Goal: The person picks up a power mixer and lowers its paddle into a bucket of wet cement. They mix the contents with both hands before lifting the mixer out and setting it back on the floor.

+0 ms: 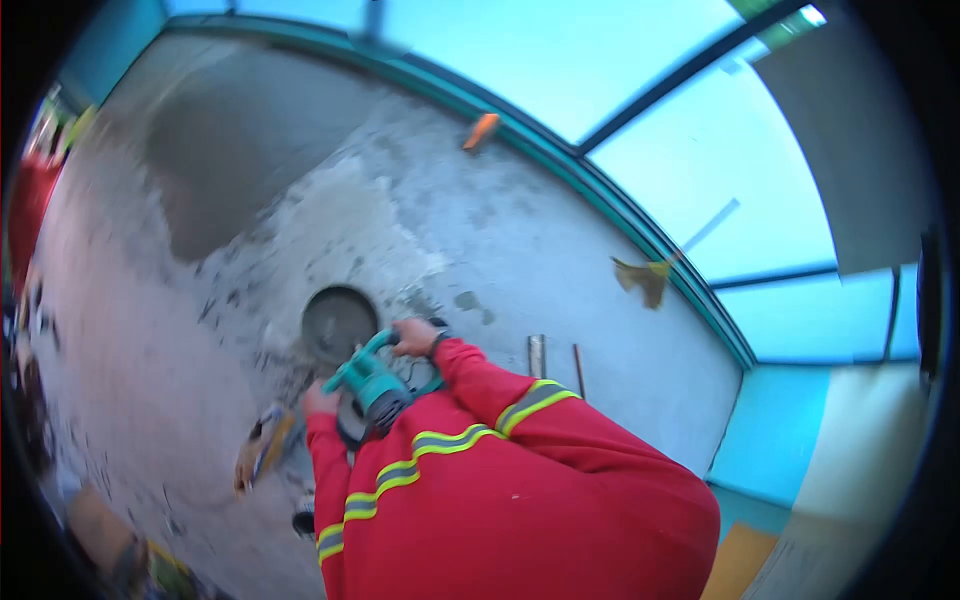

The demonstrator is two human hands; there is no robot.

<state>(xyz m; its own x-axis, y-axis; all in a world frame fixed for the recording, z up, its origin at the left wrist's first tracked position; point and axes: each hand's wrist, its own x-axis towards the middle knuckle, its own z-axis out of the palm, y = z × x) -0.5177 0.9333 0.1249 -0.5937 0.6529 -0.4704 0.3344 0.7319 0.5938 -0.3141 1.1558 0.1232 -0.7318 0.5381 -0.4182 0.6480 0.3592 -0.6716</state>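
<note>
Both my hands are on a green power tool with a side handle, held low in front of my red sleeves. My left hand is closed on its left side. My right hand wraps round the handle at the upper right, with a dark band at the wrist. Just beyond the tool stands a round bucket with grey material inside. The tool's lower end is hidden. Part of another round container shows beneath the tool.
Grey wet-looking material covers part of the floor at upper left. An orange object and a brownish cloth lie near the green window frame. A metal strip lies right of me. Blurred items line the left edge.
</note>
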